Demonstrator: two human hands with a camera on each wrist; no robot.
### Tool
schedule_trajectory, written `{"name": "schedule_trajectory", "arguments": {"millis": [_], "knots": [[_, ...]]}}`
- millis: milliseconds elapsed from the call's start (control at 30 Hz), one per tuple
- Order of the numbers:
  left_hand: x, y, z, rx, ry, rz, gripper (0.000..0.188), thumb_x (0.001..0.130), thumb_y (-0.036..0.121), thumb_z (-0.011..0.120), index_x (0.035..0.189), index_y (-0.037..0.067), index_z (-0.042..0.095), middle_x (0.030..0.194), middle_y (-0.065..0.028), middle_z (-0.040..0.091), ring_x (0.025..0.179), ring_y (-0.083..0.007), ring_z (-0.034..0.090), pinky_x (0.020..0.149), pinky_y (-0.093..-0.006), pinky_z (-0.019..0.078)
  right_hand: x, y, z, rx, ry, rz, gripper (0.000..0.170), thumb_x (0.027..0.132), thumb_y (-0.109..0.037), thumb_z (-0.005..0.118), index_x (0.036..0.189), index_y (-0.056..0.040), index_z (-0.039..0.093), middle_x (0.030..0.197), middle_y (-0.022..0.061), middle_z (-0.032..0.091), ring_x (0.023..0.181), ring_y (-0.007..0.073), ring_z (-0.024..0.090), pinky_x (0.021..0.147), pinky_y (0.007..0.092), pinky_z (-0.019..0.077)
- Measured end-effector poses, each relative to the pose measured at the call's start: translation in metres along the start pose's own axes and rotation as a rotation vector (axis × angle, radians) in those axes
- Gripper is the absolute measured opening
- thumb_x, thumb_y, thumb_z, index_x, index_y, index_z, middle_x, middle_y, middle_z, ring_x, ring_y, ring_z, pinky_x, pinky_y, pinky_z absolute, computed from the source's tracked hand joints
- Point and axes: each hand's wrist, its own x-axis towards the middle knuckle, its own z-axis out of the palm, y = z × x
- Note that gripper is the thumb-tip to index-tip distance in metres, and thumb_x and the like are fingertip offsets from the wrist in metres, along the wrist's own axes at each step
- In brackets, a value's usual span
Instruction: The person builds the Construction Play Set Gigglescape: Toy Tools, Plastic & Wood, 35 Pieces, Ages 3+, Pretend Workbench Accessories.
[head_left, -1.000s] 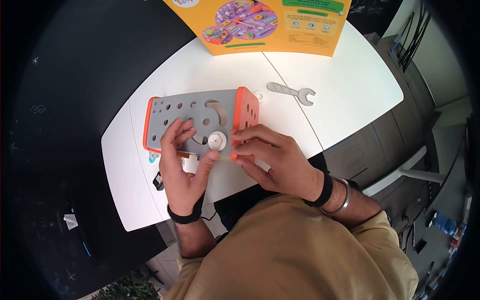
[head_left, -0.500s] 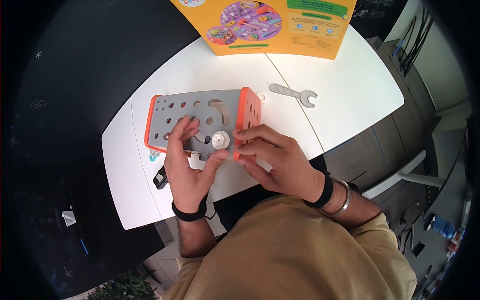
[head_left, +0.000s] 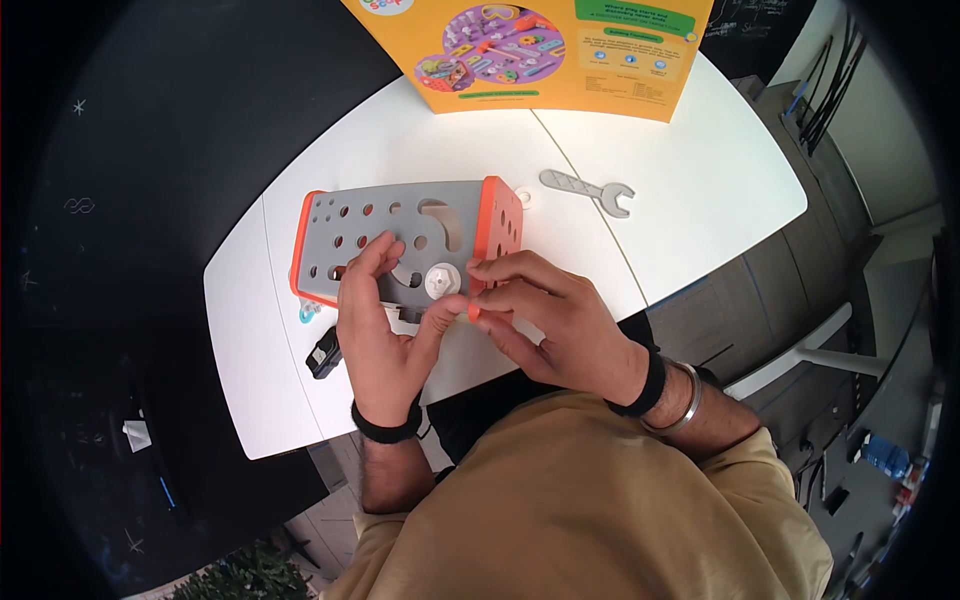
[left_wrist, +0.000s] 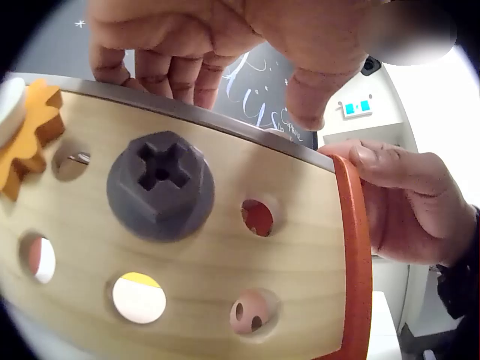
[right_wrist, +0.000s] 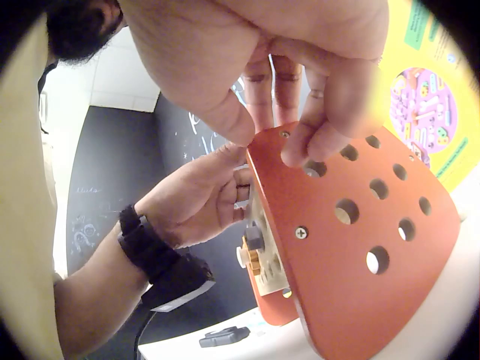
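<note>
The person wears a tan shirt (head_left: 600,480) and sits close to the white worktop (head_left: 690,180). There is a black band (head_left: 386,430) on the left wrist, and the right wrist has a black band and a silver ring (head_left: 690,395).

The right hand (head_left: 548,318) pinches the near corner of the orange side (right_wrist: 341,249) of a toy box (head_left: 405,224). The left hand (head_left: 385,335) is loose and grips nothing. Its fingers bend over the grey top (head_left: 320,245), and its thumb is stretched out beside a white nut (head_left: 442,281). I can't tell if the thumb touches the nut.

The toy box is on the worktop, in front of the person. Its wood front (left_wrist: 193,274) has round holes, a fat grey bolt (left_wrist: 160,184) and a yellow gear (left_wrist: 34,135). The nut is on the grey top, near the orange side.

A small black thing (head_left: 323,355) lies to the left of the left hand. Past the toy box, a small white ring (head_left: 524,197) is just behind it, and a grey wrench (head_left: 600,195) lies flat to the right. Farther back stands a big yellow box (head_left: 560,90) with toy pictures on it.
</note>
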Motion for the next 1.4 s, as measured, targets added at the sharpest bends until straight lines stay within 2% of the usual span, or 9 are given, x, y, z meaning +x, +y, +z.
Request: {"name": "schedule_trajectory", "arguments": {"millis": [133,200,367,433,500,1033,1100,1333,1400], "knots": [[0.002,0.001,0.002,0.032,0.006,-0.035,0.062,0.089,0.030,0.094,0.134,0.001,0.062,0.128,-0.0193,0.071,0.115,-0.0354,0.069,0.099,-0.0453,0.0551,0.000,0.001,0.001,0.009,0.016,-0.011,0.022,0.092,-0.001,0.081,0.110,-0.0061,0.071,0.125,0.0087,0.069,0.098,0.0295,0.077,0.079,0.0388,0.0658],[0.002,0.002,0.000,0.021,-0.016,-0.038,0.049,0.091,0.024,0.092,0.127,0.004,0.067,0.133,-0.0162,0.072,0.126,-0.0337,0.068,0.105,-0.0440,0.0534,0.000,0.002,0.001,0.012,0.019,-0.013,0.022,0.091,-0.001,0.082,0.110,-0.0061,0.071,0.124,0.0087,0.069,0.098,0.0295,0.077,0.079,0.0387,0.0658],[0.002,0.008,-0.004,0.051,-0.071,-0.003,0.028,0.097,0.017,0.084,0.118,0.005,0.071,0.137,-0.0135,0.071,0.127,-0.0330,0.065,0.104,-0.0437,0.0512,0.000,-0.001,-0.003,0.020,-0.044,0.022,0.026,0.089,0.003,0.085,0.111,-0.0008,0.071,0.130,0.0149,0.069,0.107,0.0300,0.079,0.089,0.0369,0.0679],[0.003,0.009,-0.005,0.062,-0.081,0.022,0.022,0.099,0.015,0.081,0.117,0.005,0.072,0.137,-0.0127,0.071,0.127,-0.0327,0.065,0.105,-0.0437,0.0506,0.000,0.001,0.000,0.014,0.000,0.003,0.022,0.091,-0.001,0.082,0.110,-0.0060,0.070,0.123,0.0083,0.069,0.096,0.0297,0.077,0.077,0.0392,0.0649],[0.002,0.011,-0.006,0.070,-0.093,0.024,0.018,0.102,0.013,0.077,0.118,0.006,0.074,0.137,-0.0128,0.071,0.123,-0.0329,0.065,0.105,-0.0439,0.0501,0.000,0.001,0.000,0.006,0.002,-0.004,0.022,0.091,-0.002,0.082,0.110,-0.0060,0.070,0.123,0.0083,0.069,0.095,0.0297,0.076,0.077,0.0393,0.0648],[0.002,0.009,0.000,0.133,-0.076,0.038,0.024,0.103,0.024,0.077,0.118,0.005,0.076,0.133,-0.0108,0.073,0.130,-0.0356,0.067,0.110,-0.0470,0.0486,0.001,0.001,0.000,0.011,-0.007,0.000,0.022,0.091,-0.001,0.082,0.109,-0.0052,0.071,0.123,0.0094,0.069,0.092,0.0287,0.076,0.074,0.0379,0.0646],[0.003,0.009,0.004,0.114,-0.012,0.072,0.019,0.097,0.015,0.080,0.114,0.007,0.078,0.128,-0.0058,0.073,0.115,-0.0326,0.063,0.101,-0.0437,0.0503,0.001,0.001,-0.001,0.013,-0.011,0.005,0.023,0.090,-0.001,0.082,0.110,-0.0052,0.071,0.123,0.0094,0.069,0.093,0.0287,0.076,0.074,0.0380,0.0646],[0.008,0.012,0.000,0.103,-0.050,0.078,0.019,0.095,0.006,0.078,0.114,0.006,0.078,0.128,-0.0055,0.073,0.112,-0.0328,0.062,0.100,-0.0428,0.0503,0.001,0.003,0.000,0.015,-0.009,-0.001,0.024,0.090,-0.001,0.083,0.110,-0.0058,0.071,0.124,0.0092,0.069,0.095,0.0288,0.077,0.075,0.0379,0.0649],[0.008,0.015,-0.001,0.130,-0.090,0.062,0.017,0.104,0.015,0.072,0.115,0.004,0.076,0.130,-0.0098,0.074,0.116,-0.0334,0.064,0.103,-0.0450,0.0508,0.001,0.002,-0.001,0.010,-0.017,0.002,0.025,0.090,-0.001,0.083,0.110,-0.0058,0.071,0.125,0.0092,0.069,0.095,0.0288,0.077,0.076,0.0380,0.0651]]}}
